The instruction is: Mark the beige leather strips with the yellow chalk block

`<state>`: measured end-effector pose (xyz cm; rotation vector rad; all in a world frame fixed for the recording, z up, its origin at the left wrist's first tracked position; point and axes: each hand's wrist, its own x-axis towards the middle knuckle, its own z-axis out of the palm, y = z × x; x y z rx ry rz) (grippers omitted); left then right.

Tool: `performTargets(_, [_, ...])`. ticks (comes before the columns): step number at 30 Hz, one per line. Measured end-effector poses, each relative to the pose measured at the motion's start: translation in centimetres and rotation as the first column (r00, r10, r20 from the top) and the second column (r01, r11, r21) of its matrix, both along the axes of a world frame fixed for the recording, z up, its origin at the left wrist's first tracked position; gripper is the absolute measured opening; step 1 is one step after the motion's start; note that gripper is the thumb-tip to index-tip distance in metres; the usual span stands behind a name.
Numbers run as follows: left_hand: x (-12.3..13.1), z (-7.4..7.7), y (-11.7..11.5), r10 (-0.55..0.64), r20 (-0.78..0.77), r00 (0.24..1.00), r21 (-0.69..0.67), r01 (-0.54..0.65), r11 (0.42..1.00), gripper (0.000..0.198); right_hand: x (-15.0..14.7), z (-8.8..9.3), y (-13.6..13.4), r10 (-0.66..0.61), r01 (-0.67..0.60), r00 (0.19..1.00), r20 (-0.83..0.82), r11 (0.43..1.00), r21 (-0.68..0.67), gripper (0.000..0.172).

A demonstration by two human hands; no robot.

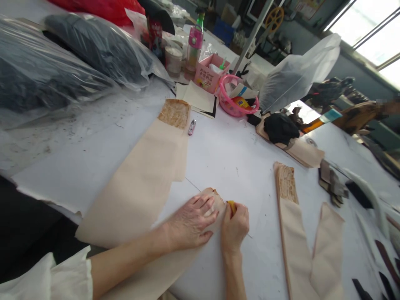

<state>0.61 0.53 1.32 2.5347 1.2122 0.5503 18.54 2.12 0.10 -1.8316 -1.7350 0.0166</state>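
Note:
My left hand (192, 221) lies flat, fingers spread, pressing down a beige fabric piece (175, 266) with a lace-like brown end (215, 198). My right hand (234, 227) is closed round a small yellow object (231, 205), held against the fabric's edge beside the left fingers. Both rest on the white table (231, 162) near its front.
A larger beige fabric piece (146, 175) lies to the left, two more strips (290, 225) to the right. Small snips (191, 126), a pink basket (235, 98), a pink box (210, 74), bottles, plastic bags of dark cloth (93, 46) and black pieces (279, 127) stand around.

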Motion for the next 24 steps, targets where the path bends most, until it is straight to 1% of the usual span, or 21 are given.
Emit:
performTargets(3, [0.0, 0.1, -0.1, 0.011, 0.003, 1.0, -0.001, -0.011, 1.0, 0.052, 0.5, 0.7, -0.8, 0.014, -0.013, 1.0, -0.021, 1.0, 0.015, 0.021])
performTargets(7, [0.0, 0.3, -0.1, 0.011, -0.006, 1.0, 0.003, -0.011, 1.0, 0.053, 0.3, 1.1, -2.1, 0.129, -0.13, 0.991, -0.023, 0.99, -0.058, 0.021])
performTargets(9, [0.0, 0.4, 0.0, 0.001, -0.002, 1.0, 0.004, -0.001, 1.0, 0.053, -0.2, 1.0, -2.0, 0.147, -0.148, 0.989, -0.013, 0.985, -0.087, 0.025])
performTargets(11, [0.2, 0.5, 0.2, -0.002, 0.008, 1.0, 0.002, 0.002, 1.0, 0.053, -0.7, 0.6, -1.2, 0.132, -0.132, 0.991, -0.01, 0.987, -0.092, 0.026])
performTargets(14, [0.3, 0.5, 0.4, 0.008, 0.018, 1.0, -0.011, -0.008, 1.0, 0.054, -1.0, 0.2, 0.5, 0.075, -0.077, 0.997, -0.027, 0.994, -0.079, 0.023])
performTargets(17, [0.3, 0.3, 0.4, 0.009, 0.021, 1.0, -0.015, -0.009, 1.0, 0.053, -0.2, 0.3, 1.5, -0.022, 0.019, 0.998, -0.058, 0.999, -0.046, 0.02])
performTargets(19, [0.2, 0.1, 0.2, 0.013, 0.03, 0.999, -0.019, -0.012, 1.0, 0.053, 0.5, 0.7, 1.5, -0.065, 0.063, 0.994, -0.087, 0.998, -0.026, 0.017])
performTargets(21, [0.1, -0.1, 0.0, 0.019, 0.044, 0.999, -0.024, -0.018, 1.0, 0.054, 0.9, 1.1, 0.7, -0.056, 0.053, 0.992, -0.118, 0.998, -0.027, 0.013])
performTargets(24, [0.1, -0.1, 0.0, 0.021, 0.055, 0.998, -0.016, -0.02, 1.0, 0.055, 0.5, 1.1, -0.6, 0.025, -0.036, 0.989, -0.146, 0.997, -0.071, 0.008])
